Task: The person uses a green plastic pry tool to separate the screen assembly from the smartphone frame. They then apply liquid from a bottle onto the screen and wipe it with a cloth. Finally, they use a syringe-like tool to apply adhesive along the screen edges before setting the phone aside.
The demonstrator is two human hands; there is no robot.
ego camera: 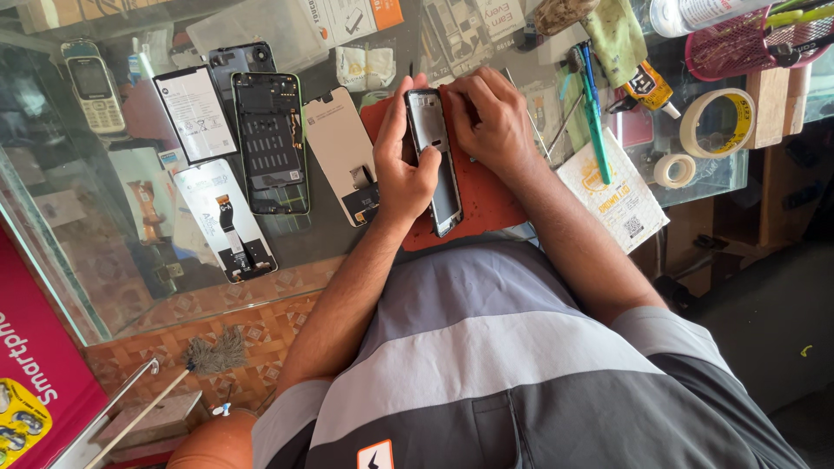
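Observation:
A silver phone frame [432, 143] with a dark screen end stands on its long edge over a red work mat [486, 195] on the glass counter. My left hand [401, 161] grips the frame from the left side, thumb pressing its face. My right hand [488, 117] rests against the frame's right side near the top, fingers curled on it. Left of the mat lie a loose display panel [343, 152] face down, an open phone body [271, 143] with a green rim, a flat battery [195, 113] and another display panel [226, 221].
An old keypad phone [94, 82] sits at the far left. Right of the mat are a green-handled tool [595, 122], a glue bottle [647, 87], tape rolls [717, 122], a printed card [617, 195] and a pink basket [751, 39]. A small brush [204, 356] lies below.

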